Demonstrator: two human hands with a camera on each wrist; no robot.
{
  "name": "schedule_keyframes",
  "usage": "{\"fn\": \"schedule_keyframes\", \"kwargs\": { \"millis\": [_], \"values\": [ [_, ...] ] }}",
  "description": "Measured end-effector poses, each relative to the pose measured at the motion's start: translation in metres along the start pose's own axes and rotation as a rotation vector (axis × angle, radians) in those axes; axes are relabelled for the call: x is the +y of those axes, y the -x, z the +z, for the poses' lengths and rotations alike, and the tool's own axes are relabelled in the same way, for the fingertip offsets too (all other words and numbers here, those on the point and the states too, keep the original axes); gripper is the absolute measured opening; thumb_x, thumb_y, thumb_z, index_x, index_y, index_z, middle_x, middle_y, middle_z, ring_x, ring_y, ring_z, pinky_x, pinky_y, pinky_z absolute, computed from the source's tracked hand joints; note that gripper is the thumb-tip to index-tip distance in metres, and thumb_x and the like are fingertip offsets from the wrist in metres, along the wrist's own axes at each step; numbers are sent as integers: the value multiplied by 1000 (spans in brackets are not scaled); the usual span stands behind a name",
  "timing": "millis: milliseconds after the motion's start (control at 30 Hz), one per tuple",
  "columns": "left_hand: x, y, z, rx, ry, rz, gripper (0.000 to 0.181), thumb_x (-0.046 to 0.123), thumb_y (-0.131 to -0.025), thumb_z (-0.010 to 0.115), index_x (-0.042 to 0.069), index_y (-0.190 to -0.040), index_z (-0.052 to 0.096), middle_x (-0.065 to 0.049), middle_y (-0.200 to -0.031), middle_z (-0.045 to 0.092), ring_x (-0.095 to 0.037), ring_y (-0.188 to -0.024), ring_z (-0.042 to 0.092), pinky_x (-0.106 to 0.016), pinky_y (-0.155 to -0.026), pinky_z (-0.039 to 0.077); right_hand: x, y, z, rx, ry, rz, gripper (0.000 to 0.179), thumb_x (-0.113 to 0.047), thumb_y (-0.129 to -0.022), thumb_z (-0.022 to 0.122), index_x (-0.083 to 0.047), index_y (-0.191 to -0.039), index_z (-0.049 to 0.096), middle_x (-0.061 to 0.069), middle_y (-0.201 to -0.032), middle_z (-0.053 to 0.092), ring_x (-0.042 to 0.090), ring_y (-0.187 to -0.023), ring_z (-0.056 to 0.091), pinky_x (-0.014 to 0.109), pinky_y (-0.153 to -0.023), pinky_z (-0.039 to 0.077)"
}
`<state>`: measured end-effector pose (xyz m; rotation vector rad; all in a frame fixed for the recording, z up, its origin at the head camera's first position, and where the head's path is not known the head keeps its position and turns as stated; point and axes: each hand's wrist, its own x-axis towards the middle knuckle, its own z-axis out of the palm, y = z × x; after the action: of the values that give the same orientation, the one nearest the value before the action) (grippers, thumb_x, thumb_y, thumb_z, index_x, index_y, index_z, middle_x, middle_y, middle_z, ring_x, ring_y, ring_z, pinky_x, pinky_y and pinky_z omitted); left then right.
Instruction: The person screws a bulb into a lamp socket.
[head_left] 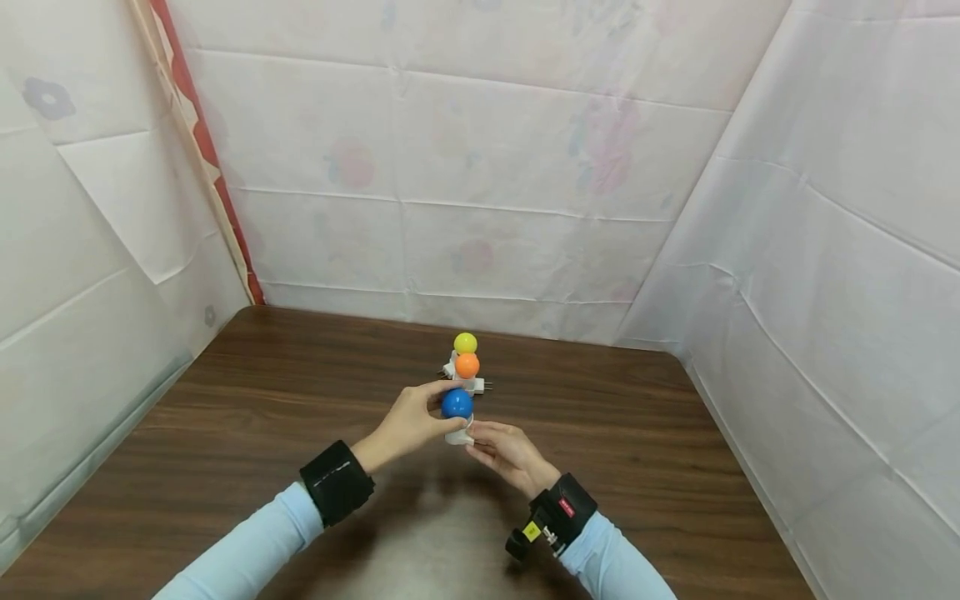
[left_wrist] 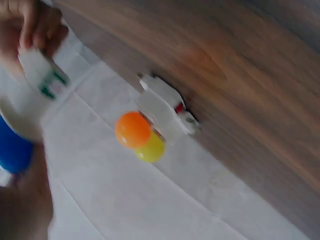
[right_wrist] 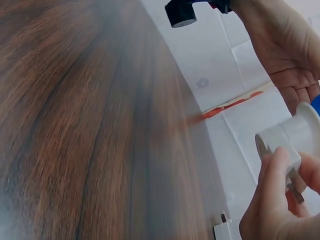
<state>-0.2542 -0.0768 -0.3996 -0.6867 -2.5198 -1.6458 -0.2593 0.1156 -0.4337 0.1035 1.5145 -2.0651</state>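
Note:
Above the table, both hands are on a blue round bulb (head_left: 457, 404) seated in a white plug-in lamp holder (right_wrist: 285, 136). My left hand (head_left: 411, 419) grips the blue bulb from the left, thumb and fingers on opposite sides of it. Lower down, my right hand (head_left: 514, 454) pinches the plug end of the holder. A metal prong (right_wrist: 296, 191) sticks out beside the right fingers in the right wrist view. A green-and-white label (left_wrist: 53, 84) shows on the holder's side in the left wrist view.
Just beyond the hands, an orange bulb (head_left: 467, 365) and a yellow bulb (head_left: 465, 342) stand in white holders (head_left: 478, 386) with prongs pointing sideways. They are near the back edge of the brown wooden table (head_left: 300, 367). White sheets (head_left: 480, 150) enclose the back and sides.

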Motion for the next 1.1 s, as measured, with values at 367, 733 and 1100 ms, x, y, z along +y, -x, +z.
{"fn": "schedule_keyframes", "kwargs": {
  "millis": [367, 733, 1100],
  "values": [
    [2, 4, 4, 58, 26, -12, 51, 14, -80, 71, 3, -126, 53, -18, -123, 57, -28, -107, 60, -32, -83, 52, 1, 0, 0, 9, -12, -18, 44, -10, -88, 61, 8, -126, 48, 9, -104, 61, 15, -92, 61, 25, -87, 51],
    [-2, -1, -14, -211, 94, 7, 46, 2, -83, 65, 5, -127, 52, -18, -126, 54, -30, -113, 55, -43, -94, 47, 1, 0, -3, -16, 46, 30, 45, -12, -87, 63, 9, -124, 50, 9, -103, 64, 15, -92, 61, 28, -89, 50],
    [-6, 0, -3, -105, 125, -45, 50, 6, -82, 67, 5, -130, 50, -19, -129, 52, -32, -114, 54, -43, -91, 48, 0, 0, -4, -14, 13, 15, 46, -12, -87, 62, 7, -127, 47, 10, -106, 62, 15, -93, 61, 27, -90, 49]
  ]
}}
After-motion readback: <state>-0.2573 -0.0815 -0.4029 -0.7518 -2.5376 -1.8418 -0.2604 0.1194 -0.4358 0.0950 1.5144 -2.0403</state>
